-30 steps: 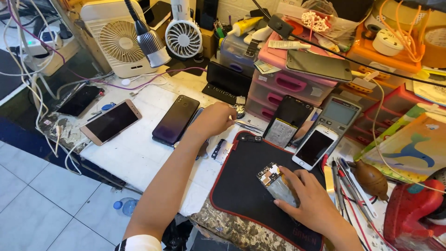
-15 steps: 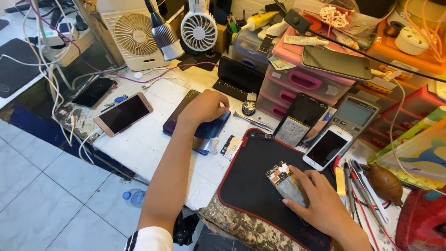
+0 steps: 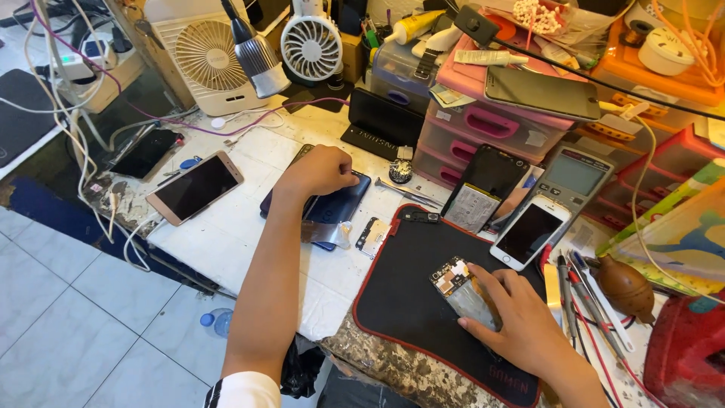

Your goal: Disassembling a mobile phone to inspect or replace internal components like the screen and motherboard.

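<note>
A: Seeing left hand curled into a loose fist, knuckles resting on the dark blue phone lying flat on the white table. Can't tell if it's gripping anything.

B: Right hand?

A: Flat, fingers spread, pressing down on an opened phone body, circuit board end exposed. It's lying on the black mat with red edging.

B: Anything close by?

A: Small metal bracket just beside the blue phone. White phone past the mat's far edge. Rose-gold phone well left.
</note>
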